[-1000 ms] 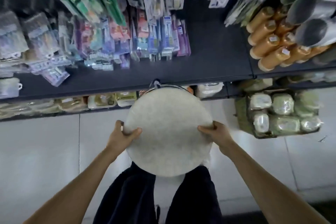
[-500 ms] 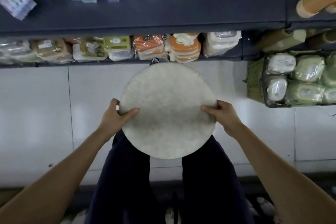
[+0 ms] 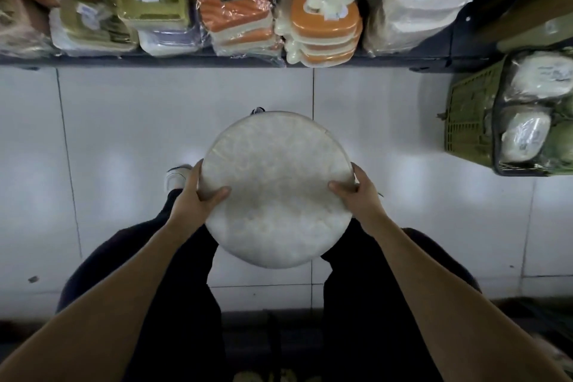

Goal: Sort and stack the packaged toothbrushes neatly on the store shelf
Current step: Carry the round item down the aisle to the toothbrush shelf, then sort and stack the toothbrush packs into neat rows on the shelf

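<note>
Here I grip one round pale stool seat (image 3: 276, 189) with two hands: my left hand (image 3: 198, 198) curls over its left rim and my right hand (image 3: 356, 192) over its right rim, thumbs on top, above the white tiled floor (image 3: 124, 133). Ahead, the low store shelf (image 3: 186, 60) holds two orange-lidded stacks (image 3: 238, 15). One green basket (image 3: 465, 121) stands at the right.

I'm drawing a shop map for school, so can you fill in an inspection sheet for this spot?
Surface: white tiled floor, with a dark shelf at its far edge.
Job's things: nothing seen.
Clutter: round white disc, held over the floor.
Hands: left hand and right hand grip the disc's opposite edges.
Cables: nothing seen.
Surroundings: wrapped containers on the shelf; green basket of wrapped packs at right.
</note>
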A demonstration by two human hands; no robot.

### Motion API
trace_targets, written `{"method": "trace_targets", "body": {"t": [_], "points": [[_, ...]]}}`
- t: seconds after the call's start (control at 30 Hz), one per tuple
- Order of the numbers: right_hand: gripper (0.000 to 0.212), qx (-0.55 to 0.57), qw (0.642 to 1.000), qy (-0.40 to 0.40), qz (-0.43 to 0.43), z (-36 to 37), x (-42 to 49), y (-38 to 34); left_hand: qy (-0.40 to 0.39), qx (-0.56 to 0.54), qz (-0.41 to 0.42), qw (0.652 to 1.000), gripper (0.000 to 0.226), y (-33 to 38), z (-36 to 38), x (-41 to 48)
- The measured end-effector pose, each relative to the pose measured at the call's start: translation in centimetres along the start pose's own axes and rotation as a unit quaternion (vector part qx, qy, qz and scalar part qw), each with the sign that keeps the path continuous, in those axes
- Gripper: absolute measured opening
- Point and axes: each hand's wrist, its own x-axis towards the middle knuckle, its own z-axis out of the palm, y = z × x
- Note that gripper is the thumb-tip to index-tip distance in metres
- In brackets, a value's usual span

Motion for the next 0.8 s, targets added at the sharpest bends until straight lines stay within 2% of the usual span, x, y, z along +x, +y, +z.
{"method": "trace_targets", "body": {"t": [0.1,0.27,0.37,0.43,0.5,0.57,0.63,0.73,0.8], "points": [[0.036,-0.023,0.999,-0.011,0.02,1.3,2.6,2.4,-0.021,-0.003,-0.018,1.0,0.077,-2.9,1.2,2.5],[0.04,-0.026,0.997,-0.031,0.07,3.5,5.5,6.3,-0.013,0.002,-0.046,0.999,0.08,-7.3,2.7,5.4],[0.053,-0.037,0.995,-0.037,0.085,4.5,6.4,7.8,-0.015,0.0,-0.055,0.998,0.08,-9.5,2.9,6.4],[0.058,-0.075,0.993,-0.045,0.08,4.8,6.8,8.3,-0.015,0.013,-0.069,0.997,0.081,-10.5,2.5,7.1],[0.057,-0.166,0.983,-0.058,0.055,4.7,7.0,7.7,-0.028,0.04,-0.085,0.995,0.08,-10.6,1.8,7.5],[0.056,-0.309,0.949,-0.055,0.009,4.3,6.8,5.8,-0.035,0.112,-0.065,0.991,0.069,-9.4,1.0,7.9],[0.053,-0.376,0.924,-0.015,-0.07,3.9,6.4,2.7,0.0,0.209,-0.001,0.978,0.055,-6.7,0.1,8.3],[0.048,-0.336,0.906,0.097,-0.239,3.4,5.4,-4.5,0.106,0.231,0.137,0.957,0.048,0.4,-1.0,8.9],[0.039,-0.299,0.853,0.195,-0.382,2.8,4.8,-10.4,0.174,0.223,0.26,0.923,0.039,6.2,-1.6,8.8]]}}
